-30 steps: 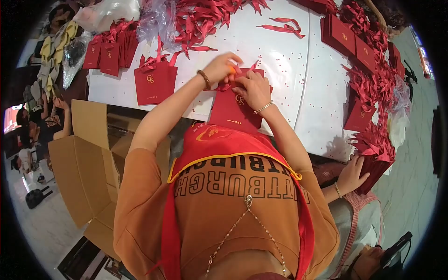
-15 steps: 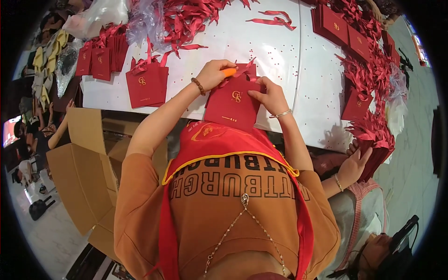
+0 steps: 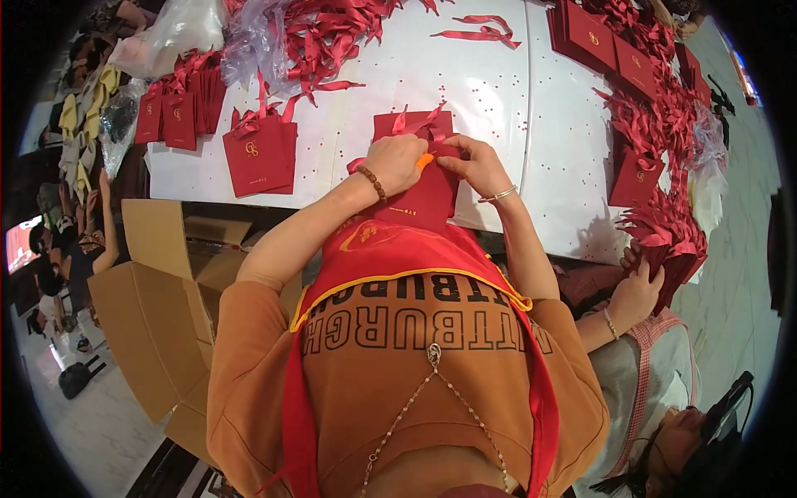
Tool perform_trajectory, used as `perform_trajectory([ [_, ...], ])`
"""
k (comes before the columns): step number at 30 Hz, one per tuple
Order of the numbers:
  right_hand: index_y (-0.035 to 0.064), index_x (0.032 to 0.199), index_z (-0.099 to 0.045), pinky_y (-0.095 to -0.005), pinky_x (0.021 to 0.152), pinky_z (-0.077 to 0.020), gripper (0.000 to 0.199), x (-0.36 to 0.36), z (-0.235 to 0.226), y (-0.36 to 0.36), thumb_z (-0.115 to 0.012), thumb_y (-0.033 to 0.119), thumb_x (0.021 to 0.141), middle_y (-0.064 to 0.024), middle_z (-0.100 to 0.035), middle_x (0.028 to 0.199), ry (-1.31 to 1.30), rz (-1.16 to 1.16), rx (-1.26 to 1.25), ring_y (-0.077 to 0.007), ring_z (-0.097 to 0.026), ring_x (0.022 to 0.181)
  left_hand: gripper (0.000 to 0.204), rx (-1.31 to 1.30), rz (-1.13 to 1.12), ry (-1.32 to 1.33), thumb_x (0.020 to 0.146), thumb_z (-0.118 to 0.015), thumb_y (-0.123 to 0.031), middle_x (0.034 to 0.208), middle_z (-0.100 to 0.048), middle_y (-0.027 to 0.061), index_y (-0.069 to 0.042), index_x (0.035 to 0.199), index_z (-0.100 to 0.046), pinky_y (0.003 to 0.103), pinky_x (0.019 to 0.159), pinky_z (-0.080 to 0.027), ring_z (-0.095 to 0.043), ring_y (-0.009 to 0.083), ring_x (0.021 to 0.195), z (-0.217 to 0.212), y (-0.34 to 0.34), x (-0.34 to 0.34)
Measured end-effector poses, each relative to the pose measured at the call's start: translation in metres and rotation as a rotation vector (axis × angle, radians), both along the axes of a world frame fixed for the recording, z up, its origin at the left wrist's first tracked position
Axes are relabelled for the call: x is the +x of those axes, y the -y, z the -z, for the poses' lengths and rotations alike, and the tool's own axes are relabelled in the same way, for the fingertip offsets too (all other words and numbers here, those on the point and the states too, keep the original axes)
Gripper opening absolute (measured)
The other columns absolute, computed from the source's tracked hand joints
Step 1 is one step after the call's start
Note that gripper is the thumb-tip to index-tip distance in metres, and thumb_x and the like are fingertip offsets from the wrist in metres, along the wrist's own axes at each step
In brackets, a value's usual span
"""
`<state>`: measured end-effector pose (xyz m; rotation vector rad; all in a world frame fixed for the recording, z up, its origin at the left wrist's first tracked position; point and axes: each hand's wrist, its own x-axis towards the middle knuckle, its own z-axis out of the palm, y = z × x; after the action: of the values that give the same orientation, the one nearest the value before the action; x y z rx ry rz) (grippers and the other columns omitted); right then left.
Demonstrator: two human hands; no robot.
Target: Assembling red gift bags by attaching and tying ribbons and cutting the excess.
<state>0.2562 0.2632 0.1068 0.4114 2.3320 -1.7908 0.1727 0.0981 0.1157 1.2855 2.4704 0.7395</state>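
Observation:
Two overlapping red gift bags with gold print lie at the table's near edge, in front of my body. A red ribbon runs at the bags' top, and a loose length comes out to the left of my left hand. My left hand, with a beaded bracelet, is closed over the front bag with the ribbon in it. A small orange piece shows at its thumb; I cannot tell if it is worn or held. My right hand pinches the front bag's upper right edge, and its fingertips almost meet the left hand.
Finished-looking red bags stand left on the white table, beside a heap of ribbons. An open cardboard box is at the left. Rightward, another person's hand holds a bundle of bags.
My left hand has come down and right from the bags' top edge onto the front bag. The right hand has shifted slightly, its fingers now nearer the left hand.

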Motion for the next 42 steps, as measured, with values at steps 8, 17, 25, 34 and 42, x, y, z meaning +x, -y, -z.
perform_trajectory([
  [8, 0.0025, 0.105, -0.06, -0.0251, 0.067, -0.0447, 0.031, 0.003, 0.003, 0.006, -0.065, 0.01, 0.075, -0.0065, -0.06, 0.084, -0.088, 0.027, 0.028, -0.0127, -0.052, 0.071, 0.023, -0.132, -0.046, 0.248, 0.077, -0.056, -0.023, 0.07, -0.06, 0.0157, -0.002, 0.068, -0.058, 0.042, 0.062, -0.043, -0.057, 0.0339, 0.07, -0.007, -0.003, -0.013],
  [17, 0.0036, 0.102, -0.059, -0.0272, 0.058, -0.0429, 0.028, 0.006, 0.009, 0.012, -0.064, 0.012, 0.075, -0.0074, -0.057, 0.069, -0.098, 0.087, 0.057, -0.0131, -0.05, 0.06, 0.019, -0.123, -0.032, -0.016, 0.076, -0.058, -0.024, 0.07, -0.059, 0.0143, -0.005, 0.074, -0.058, 0.043, 0.061, -0.043, -0.057, 0.0329, 0.069, -0.012, -0.013, -0.006],
  [25, 0.0064, 0.103, -0.058, -0.0303, 0.058, -0.0432, 0.03, 0.0, -0.002, 0.016, -0.065, 0.015, 0.075, -0.0144, -0.058, 0.071, -0.247, 0.014, 0.164, -0.0214, -0.053, 0.059, 0.02, 0.052, 0.01, -0.028, 0.077, -0.058, -0.028, 0.075, -0.061, 0.0107, -0.009, 0.077, -0.062, 0.041, 0.062, -0.043, -0.057, 0.0302, 0.072, -0.027, -0.001, -0.032],
  [34, 0.0023, 0.094, -0.055, -0.0252, 0.06, -0.0444, 0.023, -0.011, -0.016, 0.034, -0.066, 0.01, 0.075, -0.008, -0.059, 0.073, -0.249, -0.055, 0.219, -0.0126, -0.054, 0.063, 0.017, -0.408, 0.313, 0.835, 0.074, -0.056, -0.019, 0.055, -0.044, -0.0071, -0.003, 0.071, -0.063, 0.023, 0.046, -0.028, -0.036, 0.0044, 0.05, -0.028, -0.005, -0.09],
  [42, 0.0048, 0.094, -0.056, -0.0318, 0.053, -0.0415, 0.022, -0.01, -0.016, 0.03, -0.065, 0.011, 0.075, -0.0138, -0.056, 0.065, -0.368, -0.018, 0.232, -0.0235, -0.053, 0.054, 0.01, -0.088, 0.108, 0.818, 0.072, -0.059, -0.011, 0.061, -0.054, -0.0028, -0.003, 0.072, -0.064, 0.022, 0.055, -0.036, -0.045, 0.0063, 0.058, -0.01, -0.004, -0.079],
])
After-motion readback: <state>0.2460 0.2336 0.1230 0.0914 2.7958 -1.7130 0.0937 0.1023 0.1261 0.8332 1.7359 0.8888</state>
